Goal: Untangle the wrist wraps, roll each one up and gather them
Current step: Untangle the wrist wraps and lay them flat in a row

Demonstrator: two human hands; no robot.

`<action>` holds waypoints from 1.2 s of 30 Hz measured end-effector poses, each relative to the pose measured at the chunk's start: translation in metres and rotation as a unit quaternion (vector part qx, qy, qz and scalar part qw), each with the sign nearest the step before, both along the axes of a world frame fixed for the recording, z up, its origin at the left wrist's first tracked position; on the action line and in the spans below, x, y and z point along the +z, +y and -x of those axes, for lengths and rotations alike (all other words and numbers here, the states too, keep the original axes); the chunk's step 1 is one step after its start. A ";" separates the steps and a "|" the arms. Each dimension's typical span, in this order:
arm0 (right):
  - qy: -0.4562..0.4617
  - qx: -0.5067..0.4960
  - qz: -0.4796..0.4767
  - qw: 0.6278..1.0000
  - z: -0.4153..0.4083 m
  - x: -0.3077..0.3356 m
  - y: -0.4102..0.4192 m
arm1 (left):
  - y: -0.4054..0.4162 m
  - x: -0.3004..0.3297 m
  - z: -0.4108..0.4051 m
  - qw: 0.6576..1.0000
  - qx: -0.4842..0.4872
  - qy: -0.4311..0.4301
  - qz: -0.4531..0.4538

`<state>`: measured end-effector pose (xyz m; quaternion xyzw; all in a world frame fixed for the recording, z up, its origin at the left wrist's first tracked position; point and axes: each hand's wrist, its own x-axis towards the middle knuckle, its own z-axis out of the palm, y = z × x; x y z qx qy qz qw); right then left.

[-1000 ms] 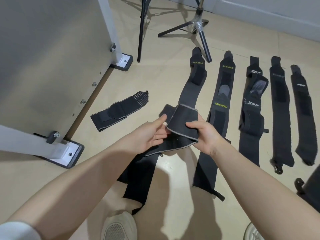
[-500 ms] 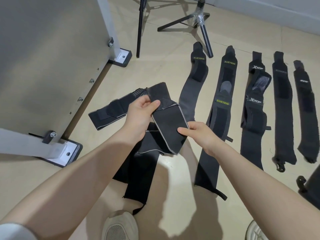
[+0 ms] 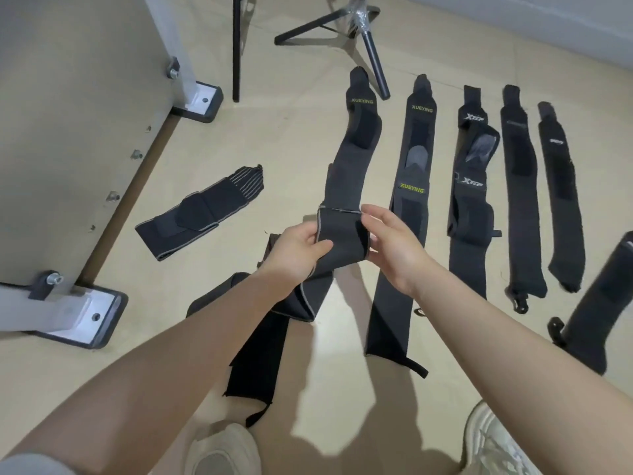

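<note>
Both bare forearms reach fwd & inward, hands meeting mid-view. Left hand [image 3: 297, 246] palm down, thumb & fingers pinching the wrist wrap [image 3: 342, 240] at its left edge. Right hand [image 3: 394, 245] opposite, fingers curled on its right edge.

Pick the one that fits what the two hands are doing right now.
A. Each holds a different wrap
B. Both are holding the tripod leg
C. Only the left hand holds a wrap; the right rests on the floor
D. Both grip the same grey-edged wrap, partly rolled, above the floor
D: the left hand and the right hand grip opposite sides of one rolled section of the grey-edged wrap, whose tail hangs down to the floor.
</note>
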<state>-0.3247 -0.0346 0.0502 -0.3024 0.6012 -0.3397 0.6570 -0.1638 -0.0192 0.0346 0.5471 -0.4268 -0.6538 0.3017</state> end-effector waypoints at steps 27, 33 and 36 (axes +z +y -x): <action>0.067 -0.260 0.046 0.962 0.248 0.055 0.031 | 0.046 0.086 0.239 0.950 -0.285 0.107 -0.072; 0.046 -0.214 0.008 0.976 0.261 0.048 0.021 | 0.053 0.078 0.262 0.963 -0.221 0.106 -0.115; 0.036 -0.156 -0.001 0.987 0.238 0.039 0.008 | 0.046 0.072 0.241 0.974 -0.169 0.095 -0.116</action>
